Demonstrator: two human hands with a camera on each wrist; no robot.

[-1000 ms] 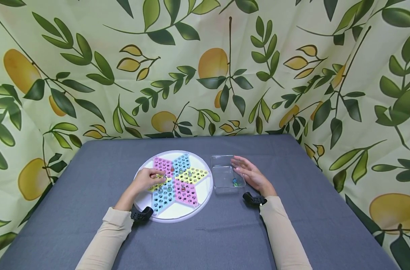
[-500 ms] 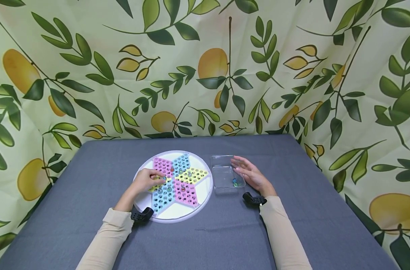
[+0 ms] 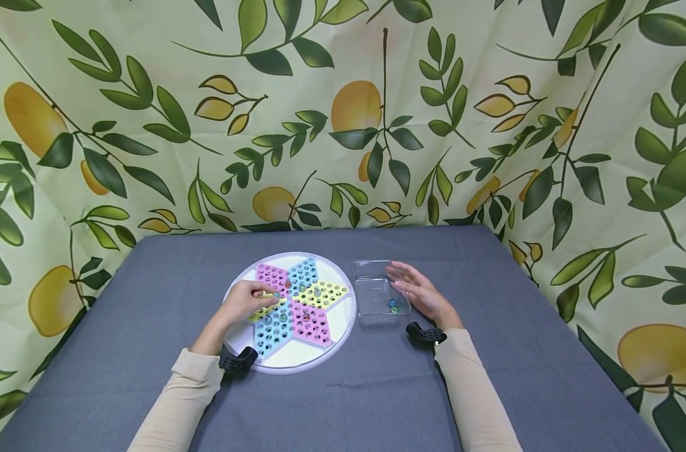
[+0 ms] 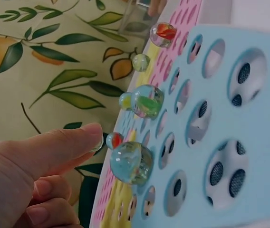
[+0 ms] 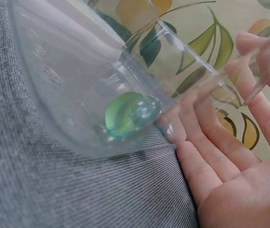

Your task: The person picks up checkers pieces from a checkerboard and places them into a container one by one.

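A round white board (image 3: 343, 326) with a star of pink, blue and yellow hole panels lies on the grey cloth. Several glass marbles (image 4: 131, 162) sit in its holes. My left hand (image 3: 267, 297) rests on the board's left side with its fingers curled. In the left wrist view one fingertip (image 4: 85, 137) presses a small clear marble (image 4: 99, 144) beside a red one. My right hand (image 3: 403, 284) lies with straight fingers (image 5: 230, 161) against the right wall of a clear plastic box (image 3: 371, 276). A green marble (image 5: 130, 114) lies in the box's near corner.
The grey table (image 3: 489, 376) is ringed by a leaf-and-lemon curtain (image 3: 343, 125) at the back and both sides. Black wrist cameras sit at both cuffs, the left one (image 3: 236, 360) over the board's near rim.
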